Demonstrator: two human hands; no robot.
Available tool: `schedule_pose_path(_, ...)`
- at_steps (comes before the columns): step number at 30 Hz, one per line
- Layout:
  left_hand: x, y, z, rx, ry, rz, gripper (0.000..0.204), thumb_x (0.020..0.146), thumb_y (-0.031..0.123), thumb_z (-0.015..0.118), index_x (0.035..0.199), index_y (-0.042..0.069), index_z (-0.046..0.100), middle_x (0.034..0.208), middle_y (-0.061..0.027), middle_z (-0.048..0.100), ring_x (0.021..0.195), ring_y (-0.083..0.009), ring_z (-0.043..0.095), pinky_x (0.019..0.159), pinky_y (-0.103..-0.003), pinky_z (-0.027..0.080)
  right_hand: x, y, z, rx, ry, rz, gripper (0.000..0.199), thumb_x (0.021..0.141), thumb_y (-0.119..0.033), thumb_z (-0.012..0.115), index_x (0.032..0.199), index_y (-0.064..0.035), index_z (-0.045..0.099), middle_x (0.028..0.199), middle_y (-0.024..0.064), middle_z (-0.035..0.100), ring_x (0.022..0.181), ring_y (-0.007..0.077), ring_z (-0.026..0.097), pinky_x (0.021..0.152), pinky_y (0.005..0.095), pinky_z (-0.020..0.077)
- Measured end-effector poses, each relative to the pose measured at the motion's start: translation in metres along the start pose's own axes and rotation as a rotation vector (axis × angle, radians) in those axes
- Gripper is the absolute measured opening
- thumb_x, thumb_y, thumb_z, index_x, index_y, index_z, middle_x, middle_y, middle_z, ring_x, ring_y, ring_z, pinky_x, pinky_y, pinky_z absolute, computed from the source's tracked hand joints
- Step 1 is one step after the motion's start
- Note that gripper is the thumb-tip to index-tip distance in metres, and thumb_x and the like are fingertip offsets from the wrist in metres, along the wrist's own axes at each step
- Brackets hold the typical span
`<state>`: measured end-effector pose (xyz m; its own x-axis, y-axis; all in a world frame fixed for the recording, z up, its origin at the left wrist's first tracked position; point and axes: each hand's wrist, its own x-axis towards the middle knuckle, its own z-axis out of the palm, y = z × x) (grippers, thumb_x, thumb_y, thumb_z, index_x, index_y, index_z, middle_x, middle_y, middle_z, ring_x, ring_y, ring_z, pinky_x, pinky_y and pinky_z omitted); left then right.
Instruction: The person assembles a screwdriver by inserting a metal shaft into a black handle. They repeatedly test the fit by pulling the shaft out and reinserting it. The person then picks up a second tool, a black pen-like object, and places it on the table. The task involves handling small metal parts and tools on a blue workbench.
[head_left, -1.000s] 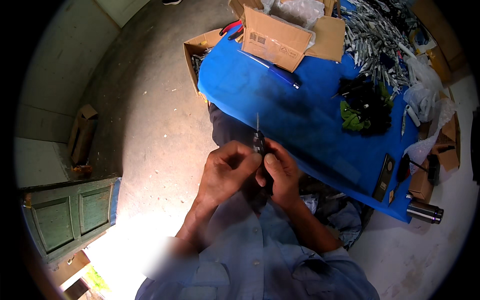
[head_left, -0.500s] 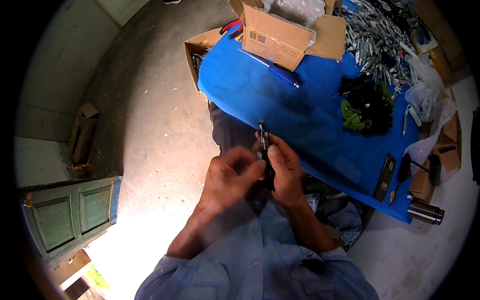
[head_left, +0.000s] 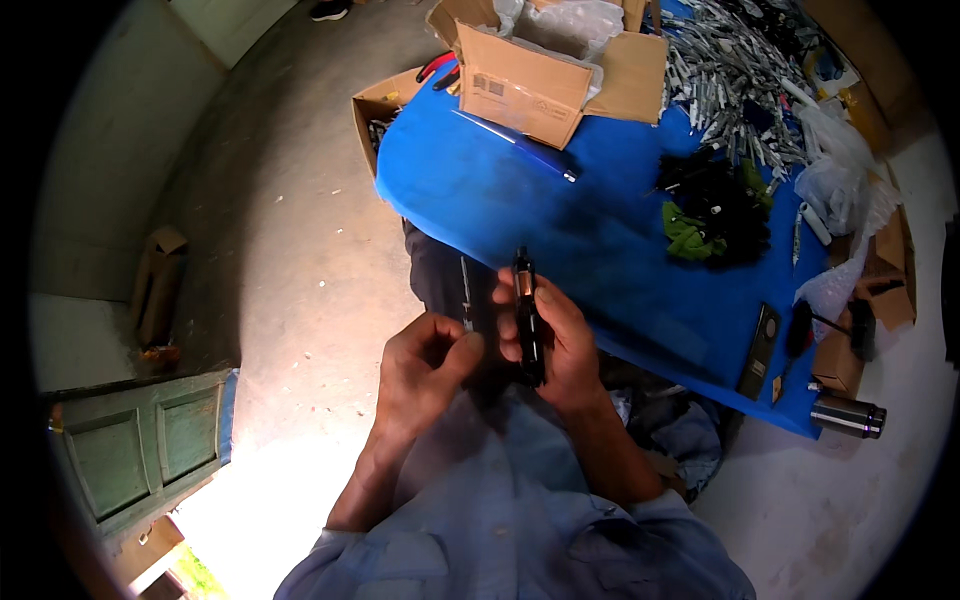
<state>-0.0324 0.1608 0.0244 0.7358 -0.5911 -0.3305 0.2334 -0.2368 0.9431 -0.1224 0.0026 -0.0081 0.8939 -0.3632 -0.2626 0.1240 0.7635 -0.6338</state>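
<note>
Head view: left hand (head_left: 418, 374) in tight pinch on one slim rod (head_left: 465, 286), right hand (head_left: 568, 352) half-curled around one black casing (head_left: 530, 335).

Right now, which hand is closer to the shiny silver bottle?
Right. The right hand is left of the bottle; the left hand is farther left.
</note>
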Motion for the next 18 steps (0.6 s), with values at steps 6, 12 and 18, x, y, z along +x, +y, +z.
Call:
schedule_pose_path(6, 0.001, -0.004, -0.010, 0.185, 0.018, 0.018, 0.011, 0.094, 0.010, 0.072, 0.092, 0.000, 0.067, 0.079, -0.0004, 0.066, 0.072, -0.0049, 0.058, 0.064, -0.023, 0.046, -0.008, 0.002, 0.009, -0.117, -0.061, 0.112, 0.045, 0.107, -0.029, 0.047, 0.130, 0.0069, 0.060, 0.094, 0.0071, 0.065, 0.072, 0.0124, 0.058, 0.064, 0.0262, 0.0477)
schedule_pose_path(12, -0.004, -0.005, -0.020, -0.033, -0.151, -0.116, 0.014, 0.095, 0.013, 0.070, 0.090, 0.000, 0.067, 0.077, -0.0015, 0.066, 0.067, -0.0075, 0.057, 0.058, -0.025, 0.045, -0.002, 0.002, 0.001, -0.180, -0.198, 0.096, 0.043, 0.108, -0.026, 0.045, 0.128, 0.0092, 0.060, 0.139, 0.0244, 0.061, 0.069, 0.0158, 0.062, 0.062, 0.0282, 0.0500)
schedule_pose_path(18, -0.004, -0.011, -0.036, -0.200, -0.288, -0.268, 0.016, 0.098, 0.017, 0.067, 0.091, 0.003, 0.067, 0.079, -0.0014, 0.065, 0.066, -0.0078, 0.057, 0.057, -0.023, 0.044, 0.001, 0.006, 0.007, -0.232, -0.256, 0.158, 0.041, 0.108, -0.024, 0.046, 0.127, 0.0100, 0.060, 0.132, 0.0239, 0.065, 0.069, 0.0146, 0.062, 0.063, 0.0279, 0.0501)
